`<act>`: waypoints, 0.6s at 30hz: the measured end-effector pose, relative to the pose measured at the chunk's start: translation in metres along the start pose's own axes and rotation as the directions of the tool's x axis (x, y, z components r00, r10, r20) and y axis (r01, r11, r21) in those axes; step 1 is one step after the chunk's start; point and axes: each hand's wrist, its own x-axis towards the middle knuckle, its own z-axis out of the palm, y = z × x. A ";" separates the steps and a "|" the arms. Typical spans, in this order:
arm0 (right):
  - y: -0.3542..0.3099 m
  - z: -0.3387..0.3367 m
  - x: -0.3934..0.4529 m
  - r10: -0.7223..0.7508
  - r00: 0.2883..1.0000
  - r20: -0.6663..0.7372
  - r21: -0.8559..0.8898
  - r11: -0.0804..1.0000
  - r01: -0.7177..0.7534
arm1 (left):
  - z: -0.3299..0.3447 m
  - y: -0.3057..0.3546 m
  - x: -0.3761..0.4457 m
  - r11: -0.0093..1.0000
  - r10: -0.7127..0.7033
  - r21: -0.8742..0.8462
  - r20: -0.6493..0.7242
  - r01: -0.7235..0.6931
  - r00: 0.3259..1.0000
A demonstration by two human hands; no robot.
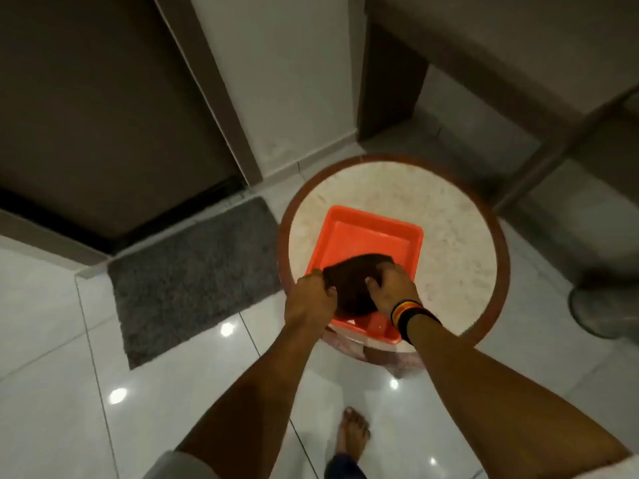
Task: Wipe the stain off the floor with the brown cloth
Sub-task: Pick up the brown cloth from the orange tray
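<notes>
Brown cloth (349,288) is lying bunched in the near half of an orange tray (375,233), which is sitting on a round stone-topped table (460,243). Both hands are closing on it: the left hand (311,302) is curling its fingers around the cloth's left edge, and the right hand (394,288), with striped bands (409,316) on its wrist, is pressing its fingers down into the cloth's right side. Between the 2 sets of fingers the fabric is bulging up in a dark mound. Judging by this 2-handed hold, the person is gathering the cloth into 1 wad so it lifts out cleanly without trailing. Beyond the fingertips the tray is lying bare. No stain is showing on the glossy tiled floor (52,323). A grey mat (193,271) is lying well left of the left hand. No readable writing or brand is showing anywhere.
</notes>
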 end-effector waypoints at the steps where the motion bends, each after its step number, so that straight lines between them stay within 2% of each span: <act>1: 0.005 0.009 0.010 0.032 0.999 0.019 0.031 0.999 -0.033 | 0.013 -0.004 0.008 0.999 -0.035 0.002 0.012 0.035 0.999; 5: 0.013 0.029 0.045 0.150 0.989 0.002 0.149 0.978 -0.149 | 0.047 -0.008 0.038 0.989 -0.135 0.053 -0.037 0.137 0.990; 8: 0.013 0.036 0.063 0.199 0.979 -0.052 0.114 0.975 -0.192 | 0.065 -0.002 0.055 0.984 -0.177 0.015 -0.072 0.179 0.982; 12: 0.012 0.047 0.078 0.261 0.964 -0.049 0.065 0.964 -0.257 | 0.079 0.000 0.067 0.979 -0.201 -0.045 -0.081 0.198 0.976; 15: 0.006 0.046 0.077 0.294 0.955 -0.038 0.245 0.929 -0.276 | 0.073 -0.007 0.063 0.964 -0.175 -0.220 -0.101 0.149 0.979; 18: -0.011 0.040 0.059 0.283 0.954 -0.094 0.462 0.861 -0.210 | 0.054 -0.018 0.050 0.910 -0.146 -0.407 -0.128 0.082 0.981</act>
